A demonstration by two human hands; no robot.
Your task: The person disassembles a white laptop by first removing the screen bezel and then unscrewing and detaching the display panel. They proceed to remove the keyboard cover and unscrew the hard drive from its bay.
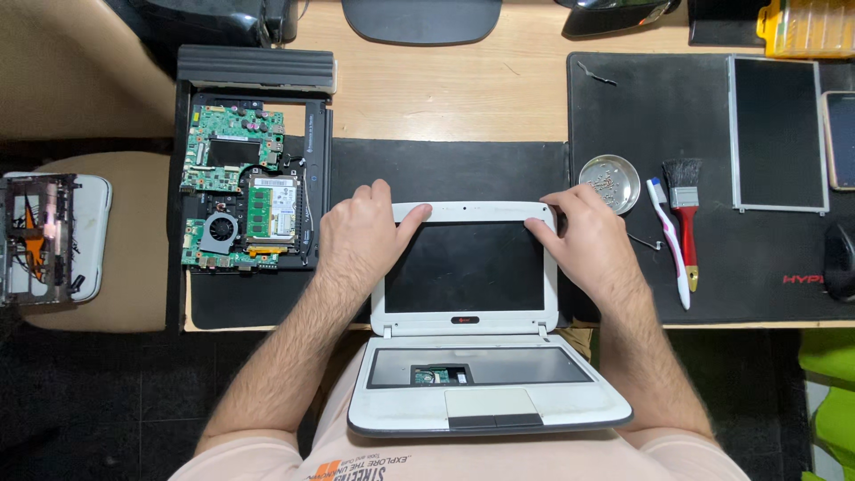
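A small white laptop (485, 410) rests partly on my lap, its lid laid open flat onto the desk edge. The keyboard is absent, leaving a dark bay with a bit of green board showing. My left hand (361, 236) grips the top left corner of the white screen bezel (463, 211), thumb on the front. At the top right corner of the same bezel is my right hand (583, 240), fingers on the frame. The dark screen panel (463, 267) sits inside the bezel.
An opened black laptop base with a green motherboard and fan (240, 187) lies at left. On the black mat (712, 294) at right are a round metal dish of screws (609, 183), a toothbrush (668, 240), a red-handled brush (686, 214), a bare display panel (777, 134) and a phone (842, 138).
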